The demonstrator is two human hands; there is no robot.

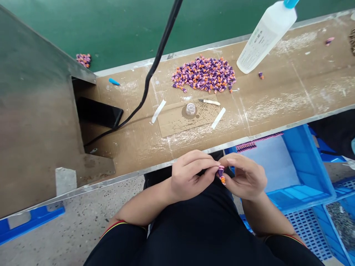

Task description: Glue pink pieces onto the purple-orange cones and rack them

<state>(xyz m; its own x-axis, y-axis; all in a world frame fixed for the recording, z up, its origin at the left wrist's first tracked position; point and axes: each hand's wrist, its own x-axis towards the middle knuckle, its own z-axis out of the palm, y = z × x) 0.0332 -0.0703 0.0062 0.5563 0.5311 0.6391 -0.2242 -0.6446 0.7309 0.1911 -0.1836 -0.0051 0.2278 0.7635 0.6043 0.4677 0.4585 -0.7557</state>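
As the left hand (pixel 188 177) and right hand (pixel 245 177) are pinching a cone (pixel 221 174), a heap is lying on the bench

The cone, small and purple with an orange tip and a pink top, is sitting between the two hands, just short of the bench's near edge and over the person's lap. On the left hand, the fingers (pixel 195 160) are curled and pressed together, with the tips gripping the cone's upper part. On the right hand, the fingers (pixel 235 162) are bent and slightly spread, with a fingertip pressing on the cone from the right.

Farther off, the heap (pixel 203 75) of matching cones is spreading across the bench (pixel 277 99), and a few strays are lying to its right. Just near of the heap, a cardboard sheet (pixel 177 120) is carrying a clear cup (pixel 190 109) and a small knife (pixel 209 102), with a white strip (pixel 158 111) lying left of the cup and another (pixel 218 118) to its right. A white bottle (pixel 264 38) with a blue cap is lying at the far edge on the right. A black cable (pixel 155 62) is running down toward a phone (pixel 99 112) at the left, and a blue crate (pixel 305 170) is sitting below the bench on the right.
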